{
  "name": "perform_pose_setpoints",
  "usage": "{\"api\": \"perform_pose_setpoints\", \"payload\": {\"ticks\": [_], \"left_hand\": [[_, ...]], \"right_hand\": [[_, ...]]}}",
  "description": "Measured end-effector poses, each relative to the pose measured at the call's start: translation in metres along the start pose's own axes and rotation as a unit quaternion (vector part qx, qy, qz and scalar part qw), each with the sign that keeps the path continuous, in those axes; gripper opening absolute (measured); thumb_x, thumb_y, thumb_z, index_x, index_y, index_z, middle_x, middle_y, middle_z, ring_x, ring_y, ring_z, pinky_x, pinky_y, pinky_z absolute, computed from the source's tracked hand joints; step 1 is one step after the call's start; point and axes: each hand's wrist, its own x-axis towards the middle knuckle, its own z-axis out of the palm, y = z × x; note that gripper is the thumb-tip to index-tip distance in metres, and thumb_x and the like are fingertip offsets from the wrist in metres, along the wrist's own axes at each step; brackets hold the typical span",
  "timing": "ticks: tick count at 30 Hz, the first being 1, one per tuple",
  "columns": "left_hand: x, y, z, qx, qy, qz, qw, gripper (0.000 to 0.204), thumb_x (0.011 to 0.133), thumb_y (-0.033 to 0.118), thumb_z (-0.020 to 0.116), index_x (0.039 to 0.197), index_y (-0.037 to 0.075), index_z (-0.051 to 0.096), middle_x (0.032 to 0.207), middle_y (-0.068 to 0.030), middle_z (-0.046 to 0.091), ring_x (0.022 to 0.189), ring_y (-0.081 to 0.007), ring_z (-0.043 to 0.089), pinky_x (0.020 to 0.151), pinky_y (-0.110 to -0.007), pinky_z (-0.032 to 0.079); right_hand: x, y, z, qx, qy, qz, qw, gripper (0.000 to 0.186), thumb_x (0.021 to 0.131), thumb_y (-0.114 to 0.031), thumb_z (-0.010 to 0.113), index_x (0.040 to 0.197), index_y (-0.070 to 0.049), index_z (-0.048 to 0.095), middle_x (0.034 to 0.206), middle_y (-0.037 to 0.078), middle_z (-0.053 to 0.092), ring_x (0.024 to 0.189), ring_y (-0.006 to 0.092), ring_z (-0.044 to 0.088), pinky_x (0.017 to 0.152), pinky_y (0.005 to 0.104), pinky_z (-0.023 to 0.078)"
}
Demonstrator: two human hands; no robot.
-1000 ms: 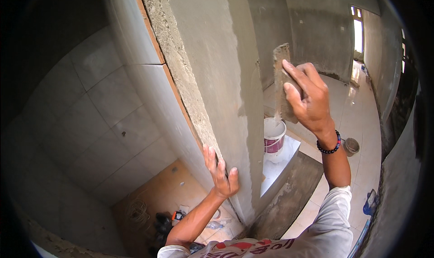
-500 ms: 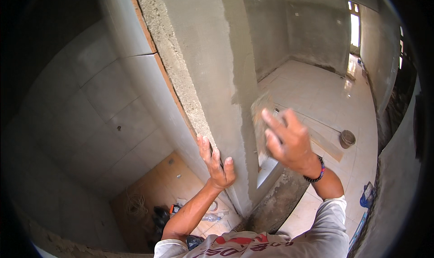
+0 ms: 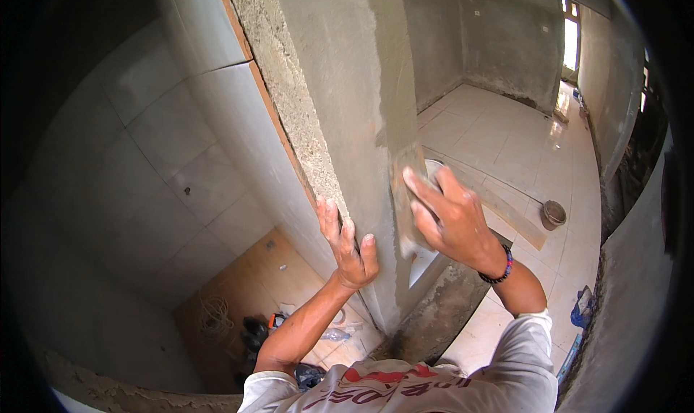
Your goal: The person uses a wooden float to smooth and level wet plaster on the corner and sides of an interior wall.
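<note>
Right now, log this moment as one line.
left hand: open against rough wall edge | right hand: gripping flat tool at darker plaster strip | small bucket: on tiled floor

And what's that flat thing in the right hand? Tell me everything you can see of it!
The flat tool is long and thin-looking, grey-brown like plaster, paler and smeary near its lower end. It's blurred, so I can't tell if it's wood, plastic or metal, and no handle shows. It stands nearly upright, with the right hand gripping it from the right. It's by the edge of the plastered wall, at the darker strip, seemingly touching, though blur hides exactly where.
</note>
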Motion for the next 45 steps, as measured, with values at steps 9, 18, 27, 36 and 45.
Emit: {"api": "perform_pose_setpoints", "payload": {"ticks": [9, 18, 27, 36, 45], "left_hand": [[-0.002, -0.005, -0.002, -0.006, 0.0, 0.0, 1.0, 0.066, 0.098, 0.01, 0.045, 0.158, 0.005, 0.019, 0.163, -0.027, 0.013, 0.151, -0.0472, 0.012, 0.12, -0.06, 0.011], [-0.001, -0.004, -0.001, -0.006, 0.004, 0.009, 1.0, 0.067, 0.098, 0.013, 0.046, 0.158, 0.006, 0.019, 0.162, -0.0272, 0.016, 0.15, -0.048, 0.015, 0.12, -0.06, 0.012], [-0.002, -0.005, -0.001, -0.008, 0.003, 0.005, 1.0, 0.066, 0.098, 0.013, 0.046, 0.158, 0.006, 0.021, 0.163, -0.0271, 0.016, 0.15, -0.0479, 0.015, 0.12, -0.06, 0.012], [-0.001, -0.01, -0.002, -0.012, 0.006, 0.015, 1.0, 0.065, 0.098, 0.014, 0.045, 0.158, 0.006, 0.021, 0.163, -0.027, 0.016, 0.15, -0.048, 0.014, 0.12, -0.061, 0.012], [-0.003, -0.01, -0.001, -0.016, -0.006, 0.017, 1.0, 0.064, 0.1, 0.016, 0.045, 0.158, 0.006, 0.02, 0.163, -0.026, 0.013, 0.15, -0.0475, 0.013, 0.12, -0.061, 0.011]], "right_hand": [[0.108, 0.027, -0.055, -0.046, 0.123, -0.014, 0.991, 0.042, 0.084, -0.011, 0.062, 0.125, -0.005, 0.068, 0.081, 0.015, 0.05, 0.066, 0.0286, 0.054, 0.061, 0.041, 0.045], [0.017, -0.006, 0.0, -0.014, 0.021, 0.025, 0.999, 0.05, 0.078, -0.004, 0.068, 0.129, -0.007, 0.065, 0.085, 0.016, 0.05, 0.065, 0.0305, 0.057, 0.056, 0.0401, 0.048], [0.109, 0.021, -0.054, -0.058, 0.139, 0.022, 0.988, 0.041, 0.082, -0.008, 0.064, 0.123, -0.009, 0.071, 0.075, 0.014, 0.048, 0.062, 0.0281, 0.052, 0.058, 0.0401, 0.043], [0.019, -0.01, -0.009, -0.008, 0.021, 0.037, 0.999, 0.05, 0.079, -0.002, 0.065, 0.129, -0.01, 0.067, 0.083, 0.014, 0.049, 0.063, 0.0298, 0.057, 0.055, 0.0408, 0.047], [0.112, 0.031, -0.048, -0.064, 0.113, -0.06, 0.99, 0.044, 0.082, -0.005, 0.064, 0.126, -0.009, 0.069, 0.077, 0.015, 0.048, 0.064, 0.0291, 0.054, 0.058, 0.0406, 0.044]]}}
